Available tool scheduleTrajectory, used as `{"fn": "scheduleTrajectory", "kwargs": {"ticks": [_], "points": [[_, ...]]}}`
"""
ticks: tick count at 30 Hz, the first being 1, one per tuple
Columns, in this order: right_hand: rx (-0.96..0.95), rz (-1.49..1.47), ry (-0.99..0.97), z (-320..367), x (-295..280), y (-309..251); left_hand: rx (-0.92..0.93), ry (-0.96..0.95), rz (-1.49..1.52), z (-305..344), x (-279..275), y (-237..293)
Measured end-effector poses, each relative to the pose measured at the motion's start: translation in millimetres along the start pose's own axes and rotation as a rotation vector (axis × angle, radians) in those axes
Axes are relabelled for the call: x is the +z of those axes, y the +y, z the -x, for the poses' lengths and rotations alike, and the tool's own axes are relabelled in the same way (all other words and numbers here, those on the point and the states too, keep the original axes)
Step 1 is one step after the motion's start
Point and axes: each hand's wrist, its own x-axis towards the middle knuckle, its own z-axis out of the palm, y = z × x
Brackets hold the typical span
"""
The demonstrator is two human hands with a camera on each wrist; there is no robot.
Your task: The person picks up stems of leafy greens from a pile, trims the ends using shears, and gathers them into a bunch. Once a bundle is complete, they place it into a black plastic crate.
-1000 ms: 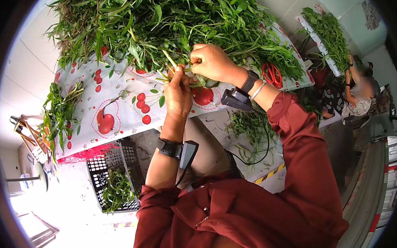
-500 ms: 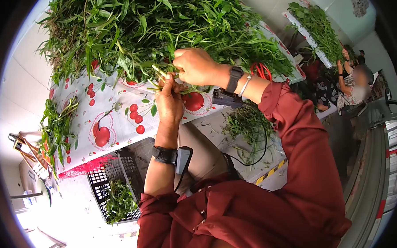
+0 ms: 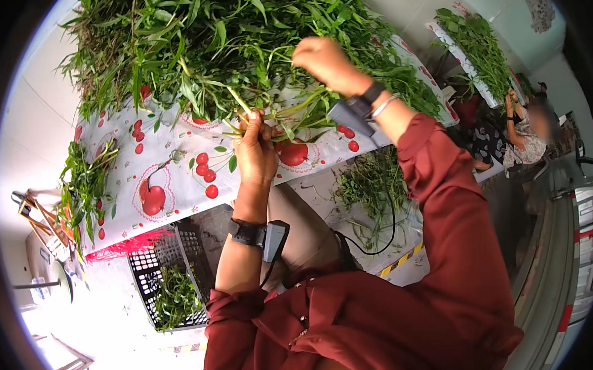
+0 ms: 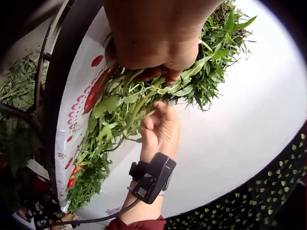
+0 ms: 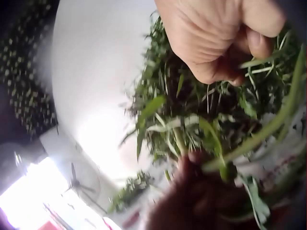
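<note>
My left hand (image 3: pixel 255 157) grips a small bunch of leafy green stems (image 3: pixel 241 101) near the table's front edge, thumb on top. Pale stem ends stick out to its left, and leafy stems trail away on its right. My right hand (image 3: pixel 329 64), blurred in the head view, is raised over the front of a big heap of greens (image 3: pixel 231 42), apart from the left. Its curled thumb and fingers pinch a thin green stem (image 5: pixel 259 63) in the right wrist view. In the left wrist view, the left hand's fingers are partly hidden behind the wrist.
A cherry-print cloth (image 3: pixel 184 180) covers the table. A small bundle of greens (image 3: pixel 88 181) hangs over its left edge. Below stands a black crate (image 3: pixel 175 276) with greens, and more cuttings (image 3: pixel 373 188) lie on the floor. Another person (image 3: pixel 529 132) sits at the right beside another greens-covered table (image 3: pixel 479 45).
My right hand first works close against the left, then moves up and right, away from it. The left keeps its grip on the stems. Red-handled scissors seen earlier are hidden now.
</note>
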Motion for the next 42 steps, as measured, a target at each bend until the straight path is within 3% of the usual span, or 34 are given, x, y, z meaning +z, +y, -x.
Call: {"fn": "scheduleTrajectory", "kwargs": {"ticks": [2, 5, 9, 11, 13, 25, 42], "points": [[-0.127, -0.071, 0.122, -7, -18, 0, 0.021, 0.021, 0.009, -4, 0, -1], [-0.245, 0.040, 0.070, 5, -36, -36, 0.026, 0.032, 0.016, -4, 3, -2], [-0.171, 0.225, -0.014, 39, -31, -62, 0.012, 0.000, 0.051, -5, -2, -1], [-0.373, 0.366, -0.042, 53, -22, -52, 0.006, -0.003, 0.102, -4, 0, -1], [-0.354, 0.451, -0.122, 67, -12, -51, -0.003, 0.012, 0.104, -4, 0, -1], [-0.498, 0.725, 0.016, 77, 38, -26, -0.018, 0.011, 0.147, -6, -4, -1], [-0.502, 0.619, 0.054, 79, 47, -22, -0.027, 0.024, 0.172, -8, -8, -3]]}}
